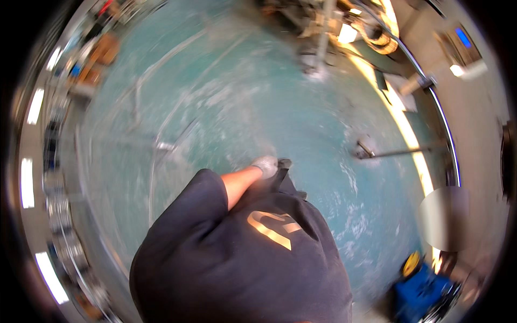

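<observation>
**Left hand hung over open floor, apparently between two spells of handling**

The left hand [264, 166], in what looked like a pale glove, hung in front of the dark shirt [215, 269]. Blur hid the fingers, so whether they were curled or spread could not be told; nothing clearly showed in their grip. The right hand was out of view.

Just beside the left hand, on its right, was a dark shape, probably the tip of a shoe [284, 162]. The work-related things nearest to the hand lay well apart from it: a pale bracket-like piece [166, 146] to its left, and to its right a metal foot [364, 149] joined to a long bar [404, 153]. Ahead and to the right of the hand, a pale post [325, 37] rose from the green floor [237, 102]. Far ahead to its left were blurred brown boxes [106, 49]; behind it, to the right, stood a blue machine [420, 296] beside a yellow round part [411, 264].

The step in hand seemed to be a passage across the floor, judging by the heavy blur, rather than a grasp. Any handling from there called first for closing the gap between hand and thing, then for a clear view of the fingers.
</observation>
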Demonstrator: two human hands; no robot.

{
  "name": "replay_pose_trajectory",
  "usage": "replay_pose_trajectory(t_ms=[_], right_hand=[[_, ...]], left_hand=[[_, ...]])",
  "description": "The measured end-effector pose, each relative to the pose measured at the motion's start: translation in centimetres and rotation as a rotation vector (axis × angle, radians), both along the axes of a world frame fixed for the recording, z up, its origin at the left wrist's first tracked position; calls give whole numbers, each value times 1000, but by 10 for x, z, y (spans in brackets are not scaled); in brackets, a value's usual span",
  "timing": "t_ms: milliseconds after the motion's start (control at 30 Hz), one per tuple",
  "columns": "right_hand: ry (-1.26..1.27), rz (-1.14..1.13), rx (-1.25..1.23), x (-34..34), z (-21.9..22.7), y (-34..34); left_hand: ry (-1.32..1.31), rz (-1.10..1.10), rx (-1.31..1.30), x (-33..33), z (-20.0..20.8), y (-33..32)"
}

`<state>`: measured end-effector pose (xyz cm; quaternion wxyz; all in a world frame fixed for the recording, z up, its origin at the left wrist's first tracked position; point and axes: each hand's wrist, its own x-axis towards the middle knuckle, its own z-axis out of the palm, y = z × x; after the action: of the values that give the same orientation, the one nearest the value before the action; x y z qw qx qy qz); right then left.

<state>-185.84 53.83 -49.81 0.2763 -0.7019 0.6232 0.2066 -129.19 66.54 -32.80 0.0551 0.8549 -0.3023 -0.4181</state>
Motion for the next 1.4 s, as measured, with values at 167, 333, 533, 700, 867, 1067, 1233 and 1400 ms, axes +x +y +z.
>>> replay_pose_trajectory(t_ms=[167, 333, 533, 700, 867, 1067, 1233, 1400], right_hand=[[179, 675, 109, 1, -5, -77], [174, 1018, -91, 39, -35, -192], [-537, -232, 363, 252, 113, -185], [-632, 31, 418, 328, 170, -132], [-557, 23, 382, 300, 158, -99], [-402, -431, 207, 178, 165, -84], [-417, -1056, 113, 64, 171, -23], [-440, -1374, 70, -4, 133, 86]], left_hand=[[-75, 450, -300, -69, -1, 141], [12, 760, -185, -137, 65, 221], [218, 967, 183, -213, -14, 290], [409, 953, 96, -236, -88, 307], [185, 802, 145, -168, -62, 286], [177, 416, 87, -48, -58, 233], [37, 127, 148, 14, -41, 161], [-23, -120, 119, 53, -29, 48]])
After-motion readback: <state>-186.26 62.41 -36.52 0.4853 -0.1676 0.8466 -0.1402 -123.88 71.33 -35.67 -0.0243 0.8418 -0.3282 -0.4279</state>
